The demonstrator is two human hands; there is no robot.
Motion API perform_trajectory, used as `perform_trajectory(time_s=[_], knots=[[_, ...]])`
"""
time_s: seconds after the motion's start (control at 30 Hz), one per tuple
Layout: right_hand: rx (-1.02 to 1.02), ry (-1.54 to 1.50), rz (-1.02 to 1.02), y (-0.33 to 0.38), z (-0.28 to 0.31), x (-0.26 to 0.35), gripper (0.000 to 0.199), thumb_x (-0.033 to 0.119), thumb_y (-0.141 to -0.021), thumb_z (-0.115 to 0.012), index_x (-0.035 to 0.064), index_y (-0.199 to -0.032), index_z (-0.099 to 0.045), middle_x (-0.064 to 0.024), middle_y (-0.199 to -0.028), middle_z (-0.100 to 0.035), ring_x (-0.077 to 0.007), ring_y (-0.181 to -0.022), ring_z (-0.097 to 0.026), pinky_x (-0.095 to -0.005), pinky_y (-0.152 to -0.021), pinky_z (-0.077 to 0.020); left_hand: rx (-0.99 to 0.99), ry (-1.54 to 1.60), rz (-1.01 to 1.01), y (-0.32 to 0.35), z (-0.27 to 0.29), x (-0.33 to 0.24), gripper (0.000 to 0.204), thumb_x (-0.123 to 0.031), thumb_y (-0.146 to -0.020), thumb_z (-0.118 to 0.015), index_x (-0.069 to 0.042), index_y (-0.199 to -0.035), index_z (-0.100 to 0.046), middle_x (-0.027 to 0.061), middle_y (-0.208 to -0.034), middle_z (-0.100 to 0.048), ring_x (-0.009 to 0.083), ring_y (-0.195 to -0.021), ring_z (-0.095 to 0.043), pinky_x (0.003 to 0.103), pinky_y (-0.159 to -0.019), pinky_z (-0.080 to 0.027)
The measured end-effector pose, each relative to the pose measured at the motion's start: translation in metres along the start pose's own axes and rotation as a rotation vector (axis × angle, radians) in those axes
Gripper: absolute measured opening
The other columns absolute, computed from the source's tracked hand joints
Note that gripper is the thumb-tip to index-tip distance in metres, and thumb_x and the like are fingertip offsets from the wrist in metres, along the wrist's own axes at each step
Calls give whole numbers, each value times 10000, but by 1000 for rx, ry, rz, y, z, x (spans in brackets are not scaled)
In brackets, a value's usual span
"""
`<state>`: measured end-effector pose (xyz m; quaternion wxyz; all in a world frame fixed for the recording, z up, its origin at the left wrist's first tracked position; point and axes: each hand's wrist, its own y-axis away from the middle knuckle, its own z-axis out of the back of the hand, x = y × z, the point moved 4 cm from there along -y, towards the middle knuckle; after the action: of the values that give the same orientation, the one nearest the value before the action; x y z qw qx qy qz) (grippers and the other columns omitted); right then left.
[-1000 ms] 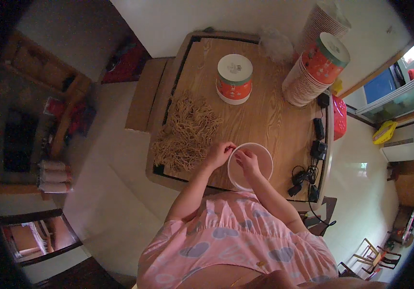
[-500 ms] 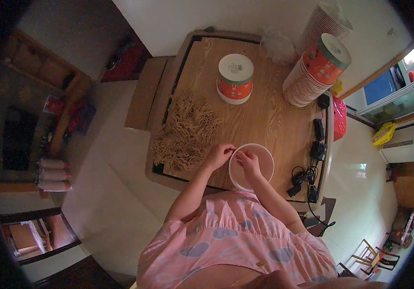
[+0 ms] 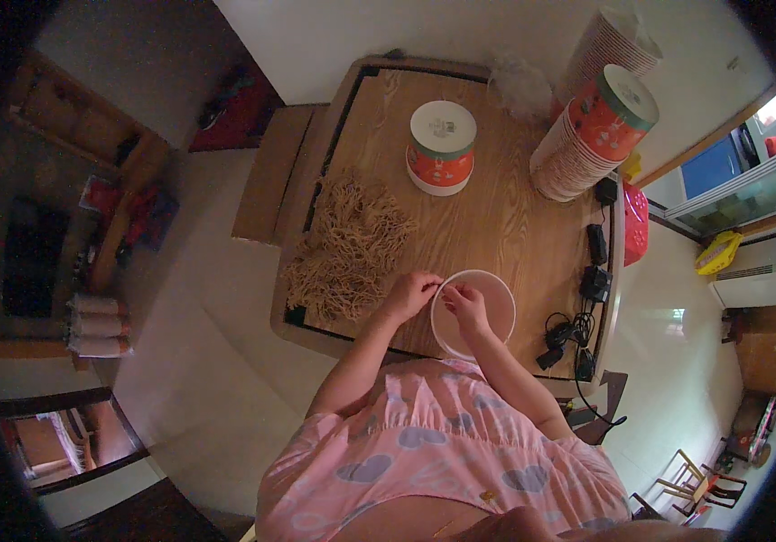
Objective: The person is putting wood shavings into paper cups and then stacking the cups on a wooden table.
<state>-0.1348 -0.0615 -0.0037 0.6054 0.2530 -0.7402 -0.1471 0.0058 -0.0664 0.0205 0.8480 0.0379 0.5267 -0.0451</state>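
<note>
Left hand (image 3: 410, 294) at white bowl's (image 3: 496, 294) rim, fingers curled, pinching something too small to tell; right hand (image 3: 465, 305) over bowl, fingers pinched together; bowl on tabletop (image 3: 496, 217) near noodle pile (image 3: 347, 248).

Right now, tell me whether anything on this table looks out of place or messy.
The noodles lie loose in a heap straight on the wooden table, on its left side, not in any container. Black chargers and cables sit tangled along the right edge. Both hands, left and right, are at the white bowl, which stands upright.
</note>
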Motion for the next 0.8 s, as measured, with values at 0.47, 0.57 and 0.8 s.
perform_trajectory(time_s=[0.47,0.57,0.8], knots=[[574,1487,1037,91,-99,62,242,157,-713,-529,45,-925,-564,-127,-838,-573,-270,-815,-541,-379,-714,-444,287,526,488,-6,-12,20,121,-86,-780,-538,-22,-865,-597,44,-764,-599,110,-678,-549,246,-613,-452],[558,1945,847,73,-117,25,240,155,-701,-516,37,-899,-585,-158,-878,-569,-306,-873,-530,-417,-729,-445,420,533,544,-6,-19,33,150,-118,-804,-518,-27,-907,-576,36,-792,-594,107,-698,-543,236,-617,-448],[1011,1258,641,24,-92,67,185,195,-739,-505,59,-829,-593,-120,-769,-595,-268,-731,-585,-385,-632,-452,428,668,564,6,-47,72,172,-159,-811,-507,-64,-942,-564,21,-813,-581,102,-695,-541,234,-577,-443]])
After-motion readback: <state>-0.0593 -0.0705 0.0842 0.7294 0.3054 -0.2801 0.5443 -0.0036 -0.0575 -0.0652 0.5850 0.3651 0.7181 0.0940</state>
